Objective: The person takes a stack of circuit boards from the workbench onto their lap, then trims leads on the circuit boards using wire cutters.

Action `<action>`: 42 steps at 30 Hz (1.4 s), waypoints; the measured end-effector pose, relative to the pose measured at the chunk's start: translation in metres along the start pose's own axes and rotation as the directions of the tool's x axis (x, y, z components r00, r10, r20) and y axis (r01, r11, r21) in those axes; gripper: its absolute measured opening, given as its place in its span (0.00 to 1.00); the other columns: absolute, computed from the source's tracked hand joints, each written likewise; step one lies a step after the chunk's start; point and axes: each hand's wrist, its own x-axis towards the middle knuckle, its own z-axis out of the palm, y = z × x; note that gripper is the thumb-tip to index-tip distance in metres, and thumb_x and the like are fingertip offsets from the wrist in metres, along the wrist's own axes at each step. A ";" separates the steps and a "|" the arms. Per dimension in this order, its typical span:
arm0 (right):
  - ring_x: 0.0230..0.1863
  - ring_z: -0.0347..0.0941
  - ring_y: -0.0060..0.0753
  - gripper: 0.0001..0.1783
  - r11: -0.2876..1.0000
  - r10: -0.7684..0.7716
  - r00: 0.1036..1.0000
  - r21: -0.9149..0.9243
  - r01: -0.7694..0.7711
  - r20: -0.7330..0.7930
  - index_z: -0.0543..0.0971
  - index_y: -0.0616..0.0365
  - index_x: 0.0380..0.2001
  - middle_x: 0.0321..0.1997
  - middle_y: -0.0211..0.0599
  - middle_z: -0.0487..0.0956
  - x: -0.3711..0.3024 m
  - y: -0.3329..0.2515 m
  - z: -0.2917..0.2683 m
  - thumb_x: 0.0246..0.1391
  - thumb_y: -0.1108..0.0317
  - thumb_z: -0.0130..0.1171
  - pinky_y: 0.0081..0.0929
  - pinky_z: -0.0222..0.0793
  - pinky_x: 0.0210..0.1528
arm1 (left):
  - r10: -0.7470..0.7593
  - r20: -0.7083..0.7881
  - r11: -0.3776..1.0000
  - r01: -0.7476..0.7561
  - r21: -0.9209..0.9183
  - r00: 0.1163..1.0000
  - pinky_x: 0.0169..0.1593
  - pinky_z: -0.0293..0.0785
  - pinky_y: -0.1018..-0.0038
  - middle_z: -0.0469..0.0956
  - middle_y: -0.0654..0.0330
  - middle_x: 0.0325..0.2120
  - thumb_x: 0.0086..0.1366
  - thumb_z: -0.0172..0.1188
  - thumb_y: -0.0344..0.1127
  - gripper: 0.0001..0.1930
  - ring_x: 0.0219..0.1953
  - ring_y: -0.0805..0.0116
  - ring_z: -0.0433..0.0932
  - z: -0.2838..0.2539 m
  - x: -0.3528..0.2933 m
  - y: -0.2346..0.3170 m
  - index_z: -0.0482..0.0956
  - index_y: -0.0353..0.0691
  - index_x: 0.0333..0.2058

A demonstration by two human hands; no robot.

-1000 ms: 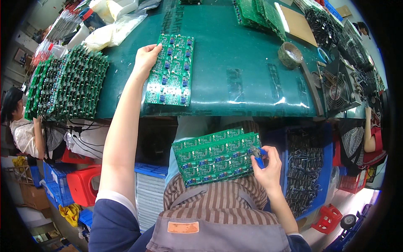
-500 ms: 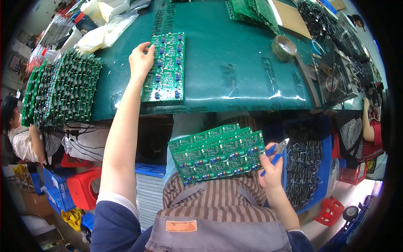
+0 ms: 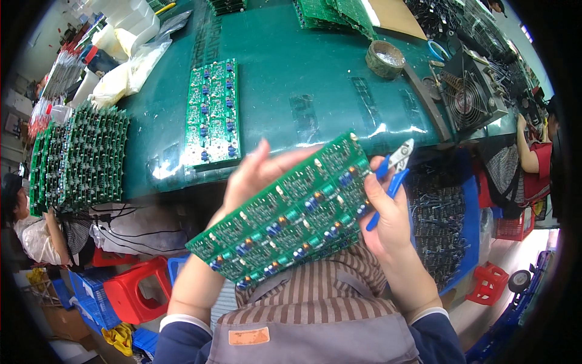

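Observation:
A green circuit board (image 3: 291, 212) with rows of small blue and white components is tilted above my lap. My right hand (image 3: 391, 221) grips its right end, together with blue-handled cutting pliers (image 3: 394, 182) whose jaws point up and away. The edge of at least one more board shows beneath it. Behind the board's far edge, my left hand (image 3: 254, 170) is open with fingers stretched, slightly blurred and partly hidden. Another green board (image 3: 212, 115) lies on the green table mat, just beyond my left hand.
Stacked boards (image 3: 85, 161) stand at the table's left edge, near plastic bags (image 3: 130, 76). A round tub (image 3: 385, 59) and a fan unit (image 3: 470, 100) are at the right. Below sits a blue crate (image 3: 464, 212) of dark parts; a red stool (image 3: 136, 291) stands left.
My left hand has left the board on the table and come back toward my lap, behind the held board. My right hand has raised and tilted that board, still holding the pliers. The view has shifted.

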 end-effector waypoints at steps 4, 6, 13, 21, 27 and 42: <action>0.42 0.72 0.17 0.18 0.745 -0.258 0.959 -0.607 0.275 0.118 0.73 0.60 0.46 0.40 0.29 0.76 0.025 0.013 -0.005 0.58 0.67 0.68 0.19 0.69 0.45 | -0.036 0.048 0.889 0.054 -0.455 0.998 0.68 0.56 0.37 0.64 0.43 0.66 0.68 0.48 0.60 0.41 0.65 0.42 0.66 0.018 -0.019 -0.036 0.57 0.37 0.70; 0.41 0.75 0.27 0.24 0.415 -0.242 0.961 -0.881 0.229 0.136 0.74 0.62 0.44 0.39 0.36 0.78 0.029 0.008 -0.009 0.51 0.61 0.73 0.26 0.72 0.44 | 0.010 -0.009 0.883 -0.013 -0.470 1.000 0.66 0.56 0.32 0.64 0.43 0.65 0.68 0.48 0.56 0.38 0.65 0.41 0.66 0.014 -0.020 -0.044 0.58 0.37 0.69; 0.39 0.75 0.47 0.31 -0.080 -0.350 0.798 -0.865 0.495 0.490 0.79 0.62 0.41 0.36 0.42 0.78 0.036 0.010 -0.025 0.45 0.47 0.73 0.40 0.71 0.44 | 0.216 -0.113 0.943 -0.237 -0.233 0.970 0.69 0.51 0.33 0.66 0.45 0.64 0.63 0.50 0.64 0.42 0.63 0.44 0.70 0.013 -0.024 -0.054 0.60 0.41 0.69; 0.37 0.74 0.39 0.34 -0.325 -0.331 0.665 -0.742 0.586 0.669 0.81 0.58 0.40 0.34 0.33 0.78 0.040 -0.004 -0.016 0.41 0.39 0.71 0.35 0.64 0.40 | 0.229 -0.094 0.950 -0.243 -0.194 0.969 0.70 0.52 0.35 0.63 0.41 0.65 0.62 0.54 0.65 0.45 0.64 0.43 0.68 0.018 -0.027 -0.052 0.58 0.41 0.69; 0.34 0.74 0.39 0.35 -0.280 -0.338 0.670 -0.750 0.599 0.661 0.81 0.57 0.39 0.31 0.33 0.77 0.041 -0.002 -0.017 0.39 0.37 0.70 0.35 0.66 0.36 | 0.270 -0.185 0.926 -0.307 -0.218 0.945 0.69 0.55 0.36 0.64 0.40 0.64 0.62 0.54 0.65 0.45 0.62 0.41 0.69 0.031 -0.025 -0.052 0.58 0.41 0.69; 0.30 0.74 0.40 0.29 -0.302 -0.390 0.599 -0.711 0.635 0.700 0.79 0.56 0.35 0.28 0.33 0.77 0.044 0.000 -0.010 0.41 0.43 0.74 0.35 0.65 0.33 | 0.216 -0.248 0.880 -0.298 -0.370 0.944 0.61 0.72 0.51 0.73 0.43 0.58 0.62 0.57 0.57 0.37 0.56 0.49 0.76 0.021 -0.034 -0.054 0.69 0.35 0.62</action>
